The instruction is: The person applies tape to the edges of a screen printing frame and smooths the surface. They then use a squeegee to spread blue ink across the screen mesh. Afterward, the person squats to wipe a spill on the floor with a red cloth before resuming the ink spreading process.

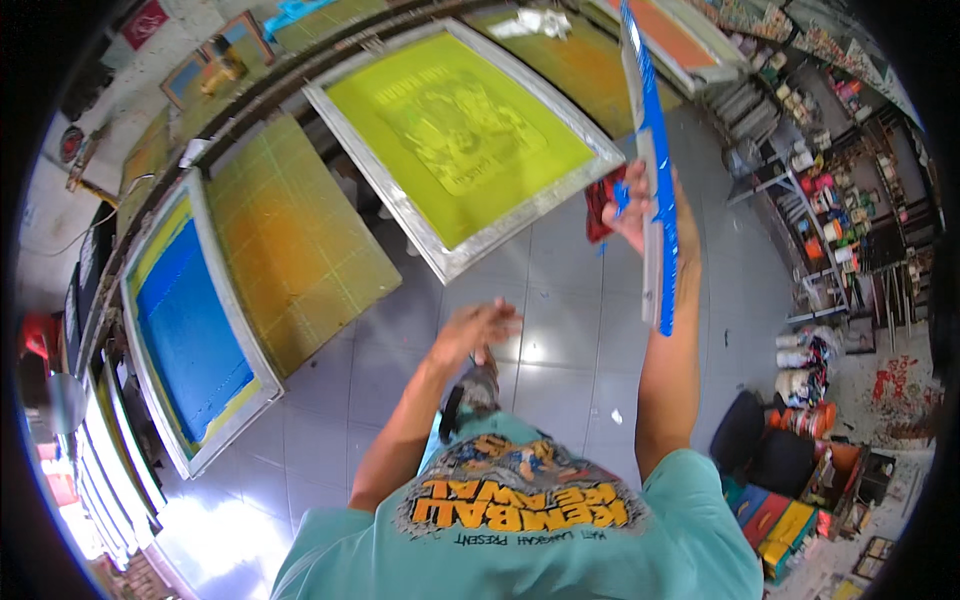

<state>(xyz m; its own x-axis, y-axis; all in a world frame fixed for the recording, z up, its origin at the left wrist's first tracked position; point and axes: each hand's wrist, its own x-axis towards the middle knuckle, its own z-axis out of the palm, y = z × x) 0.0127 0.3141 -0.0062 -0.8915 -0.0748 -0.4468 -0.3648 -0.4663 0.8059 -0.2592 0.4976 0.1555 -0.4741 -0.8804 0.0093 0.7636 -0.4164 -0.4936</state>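
My right hand (628, 218) is wrapped round the middle of a long, narrow grey-and-blue bar (657, 170), raised upright at my right. Glossy blue runs along the bar's right edge; its exact kind is not plain from this angle. Beside those fingers is a dark red thing (600, 205) with blue smears, partly hidden; I cannot tell whether the hand holds it too. Out in front of my body my left hand (480, 328) is empty, its fingers loosely stretched. Nearest beyond the hands lies a grey-framed printing screen (440, 262) with yellow-green mesh and a faint picture.
At the left, a screen covered in blue (195, 330) leans over the bench side. An orange-stained board (295, 240) separates it from the yellow-green screen. Crowded shelves (835, 215) line the right, with boxes (780, 525) below them. Grey tiles (560, 390) cover the floor.
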